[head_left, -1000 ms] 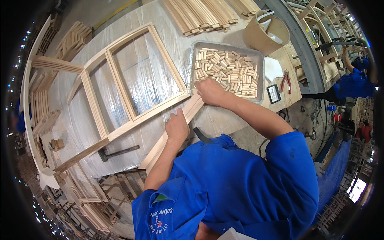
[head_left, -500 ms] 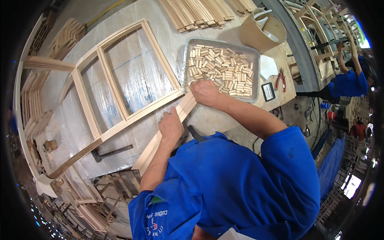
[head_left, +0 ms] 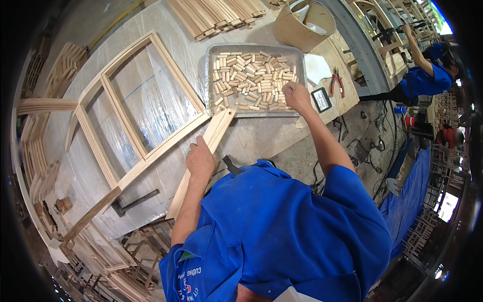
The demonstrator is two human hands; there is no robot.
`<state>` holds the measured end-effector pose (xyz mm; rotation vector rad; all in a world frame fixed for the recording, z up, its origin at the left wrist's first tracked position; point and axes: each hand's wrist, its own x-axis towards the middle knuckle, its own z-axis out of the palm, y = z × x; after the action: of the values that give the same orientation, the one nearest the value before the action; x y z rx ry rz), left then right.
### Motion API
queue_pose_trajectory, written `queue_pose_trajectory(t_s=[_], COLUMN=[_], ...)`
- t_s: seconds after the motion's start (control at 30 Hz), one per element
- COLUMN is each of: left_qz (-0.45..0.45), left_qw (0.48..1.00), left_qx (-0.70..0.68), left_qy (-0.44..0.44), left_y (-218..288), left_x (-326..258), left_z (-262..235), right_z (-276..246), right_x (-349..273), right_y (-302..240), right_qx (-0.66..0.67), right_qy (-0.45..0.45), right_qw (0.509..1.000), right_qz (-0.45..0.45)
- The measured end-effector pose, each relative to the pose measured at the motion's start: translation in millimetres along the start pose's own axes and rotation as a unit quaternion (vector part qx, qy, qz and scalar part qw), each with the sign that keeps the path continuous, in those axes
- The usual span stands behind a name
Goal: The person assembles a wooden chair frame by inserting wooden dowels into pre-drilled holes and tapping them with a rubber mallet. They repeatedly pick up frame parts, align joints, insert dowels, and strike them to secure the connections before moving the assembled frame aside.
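Fingers: left hand (head_left: 200, 160) gripped the wooden rail (head_left: 202, 157); right hand (head_left: 296, 95) closed among dowels (head_left: 254, 80) in the tray (head_left: 210, 70).
Tip: steadying the rail looked wise.

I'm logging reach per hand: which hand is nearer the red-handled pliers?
Right. The right hand is over the dowel tray's near right corner, a short way from the pliers. The left hand holds the wooden rail, well left of them.

The right hand (head_left: 297, 95) has left the end of the wooden rail (head_left: 204, 151) and moved toward one o'clock, now over the dowel pins (head_left: 251, 80) in the metal tray (head_left: 211, 50).
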<state>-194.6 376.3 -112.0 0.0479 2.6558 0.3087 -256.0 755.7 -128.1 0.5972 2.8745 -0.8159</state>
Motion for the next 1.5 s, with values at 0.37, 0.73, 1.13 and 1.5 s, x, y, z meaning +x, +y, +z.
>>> queue_pose_trajectory(t_s=[0.37, 0.73, 1.13, 1.5], left_qz=[-0.013, -0.016, -0.001, -0.011], left_qw=[1.0, 1.0, 1.0, 1.0], left_qx=[0.003, -0.003, -0.01, -0.004], left_qy=[-0.003, -0.002, -0.002, -0.019], left_y=[3, 4, 0, 1], left_x=[-2, -1, 0, 2], left_z=[-1, 2, 3, -1], right_z=[19, 32, 48, 74], right_x=[-20, -24, -3, 61], right_y=[-4, -26, -66, -104], right_qx=[-0.026, -0.041, 0.034, 0.014], right_qy=[-0.079, -0.155, -0.049, -0.026], right_qw=[0.993, 0.975, 0.983, 0.983], right_qz=[-0.079, -0.155, -0.174, -0.181])
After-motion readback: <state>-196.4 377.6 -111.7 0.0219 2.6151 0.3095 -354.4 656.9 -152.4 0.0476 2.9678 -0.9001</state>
